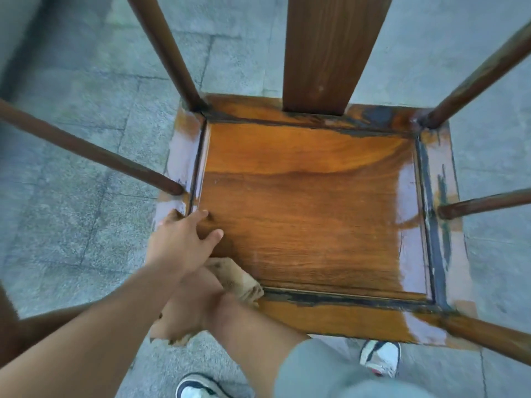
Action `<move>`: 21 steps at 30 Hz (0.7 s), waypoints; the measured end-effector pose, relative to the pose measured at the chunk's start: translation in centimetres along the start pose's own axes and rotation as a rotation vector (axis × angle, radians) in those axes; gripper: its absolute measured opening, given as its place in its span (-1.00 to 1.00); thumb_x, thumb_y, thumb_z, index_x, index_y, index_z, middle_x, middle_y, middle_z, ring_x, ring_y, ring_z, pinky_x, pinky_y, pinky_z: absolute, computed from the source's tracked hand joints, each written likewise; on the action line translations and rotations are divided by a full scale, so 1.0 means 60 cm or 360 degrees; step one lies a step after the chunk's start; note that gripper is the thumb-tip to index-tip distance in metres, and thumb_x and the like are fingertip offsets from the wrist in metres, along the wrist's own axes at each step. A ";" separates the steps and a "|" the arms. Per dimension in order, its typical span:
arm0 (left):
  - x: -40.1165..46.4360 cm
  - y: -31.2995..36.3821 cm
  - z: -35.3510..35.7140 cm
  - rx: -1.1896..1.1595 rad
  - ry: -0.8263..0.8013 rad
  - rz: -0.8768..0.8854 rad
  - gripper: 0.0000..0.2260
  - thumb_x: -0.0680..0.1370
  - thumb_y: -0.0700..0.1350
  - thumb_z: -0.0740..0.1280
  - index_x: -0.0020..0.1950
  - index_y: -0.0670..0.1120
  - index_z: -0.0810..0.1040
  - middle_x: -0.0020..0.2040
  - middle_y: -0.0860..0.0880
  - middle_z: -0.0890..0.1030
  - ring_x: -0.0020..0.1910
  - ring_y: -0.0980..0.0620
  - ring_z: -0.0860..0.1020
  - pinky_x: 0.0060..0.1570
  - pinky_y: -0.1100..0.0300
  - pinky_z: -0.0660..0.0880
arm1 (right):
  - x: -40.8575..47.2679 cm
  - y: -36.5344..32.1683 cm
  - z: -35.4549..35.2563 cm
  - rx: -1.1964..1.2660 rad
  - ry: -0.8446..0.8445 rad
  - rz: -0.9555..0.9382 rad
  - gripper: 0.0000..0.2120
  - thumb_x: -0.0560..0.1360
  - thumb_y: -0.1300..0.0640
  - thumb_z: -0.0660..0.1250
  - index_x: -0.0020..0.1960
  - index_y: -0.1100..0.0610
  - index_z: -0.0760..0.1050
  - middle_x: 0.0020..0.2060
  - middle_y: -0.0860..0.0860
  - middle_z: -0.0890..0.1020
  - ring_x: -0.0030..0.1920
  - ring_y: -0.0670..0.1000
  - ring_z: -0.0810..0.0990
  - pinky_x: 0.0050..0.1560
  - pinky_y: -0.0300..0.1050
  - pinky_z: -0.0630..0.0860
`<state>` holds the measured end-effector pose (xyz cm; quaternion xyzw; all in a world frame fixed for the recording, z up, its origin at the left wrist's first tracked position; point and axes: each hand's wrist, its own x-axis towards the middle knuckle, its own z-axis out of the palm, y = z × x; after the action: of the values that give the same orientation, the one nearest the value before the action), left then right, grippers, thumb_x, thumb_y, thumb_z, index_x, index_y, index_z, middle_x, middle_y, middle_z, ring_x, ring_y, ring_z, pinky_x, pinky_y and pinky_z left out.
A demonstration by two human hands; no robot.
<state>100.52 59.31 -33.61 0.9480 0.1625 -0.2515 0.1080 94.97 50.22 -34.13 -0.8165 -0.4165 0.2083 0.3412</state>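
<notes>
Wiping a wooden chair seat [310,214], seen from above. A crumpled tan rag [238,280] lies on the seat's near-left part, just beside the dark groove along the front edge. R hand [198,308] has it bunched in its grip, fingers curled round the cloth, though partly hidden under the L forearm crossing above. L hand [181,242] rests on the near-left corner, fingers spread & straight, holding nothing, prob. steadying the chair. The wood is orange-brown, glossy & wet-looking along the left & right edges; the middle looks duller. Back splat [330,53] & round posts rise toward the camera. Grey stone floor [71,139] lies all round, w/ two sneakers [379,357] at bottom. To do this pass well: press the rag flat, stroke w/ the grain across the duller middle, work a folded edge into the grooves, & lift the L hand off wet wood so no prints are left.
</notes>
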 end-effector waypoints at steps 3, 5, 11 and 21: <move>0.005 -0.006 -0.016 0.0059 -0.0190 -0.0009 -0.49 0.55 0.25 0.22 0.51 0.30 0.27 0.35 -0.13 0.39 0.28 -0.21 0.46 0.12 -0.04 0.48 | -0.010 0.000 -0.017 0.0013 0.0024 -0.0134 -0.56 0.33 0.06 0.57 -0.42 0.02 0.29 -0.46 -0.18 0.22 -0.31 -0.02 0.28 -0.13 -0.06 0.31; 0.004 -0.009 -0.019 0.0164 -0.0215 0.0014 -0.50 0.58 0.21 0.17 0.53 0.32 0.19 0.42 -0.16 0.33 0.30 -0.24 0.44 0.12 -0.04 0.47 | -0.046 0.026 -0.026 -0.0290 0.0021 -0.0065 -0.65 0.35 -0.13 0.53 -0.37 -0.04 0.40 -0.35 -0.14 0.35 -0.17 -0.02 0.31 0.00 0.02 0.35; -0.038 -0.031 -0.003 0.0022 -0.0274 -0.0030 -0.54 0.63 0.19 0.03 0.55 0.27 0.15 0.62 -0.07 0.02 0.45 -0.28 0.31 0.26 -0.17 0.45 | -0.257 0.095 -0.074 -0.0573 0.0375 0.0723 -0.62 0.34 -0.36 0.32 0.11 -0.29 0.56 0.01 -0.25 0.40 0.03 -0.12 0.22 -0.04 -0.15 0.42; -0.061 0.004 -0.019 -0.0137 -0.0321 -0.0128 -0.56 0.66 0.03 0.02 0.56 0.16 0.24 0.62 -0.11 0.03 0.49 -0.26 0.24 0.34 -0.21 0.37 | -0.459 0.164 -0.142 -0.0509 0.0704 0.1667 -0.73 0.41 -0.10 0.18 -0.20 -0.07 0.64 -0.13 -0.22 0.41 0.00 -0.04 0.31 0.08 0.09 0.31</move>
<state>98.09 58.50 -30.71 0.9051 0.1993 -0.3424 0.1542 90.00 20.18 -33.97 -0.9788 0.0971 0.1084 0.1442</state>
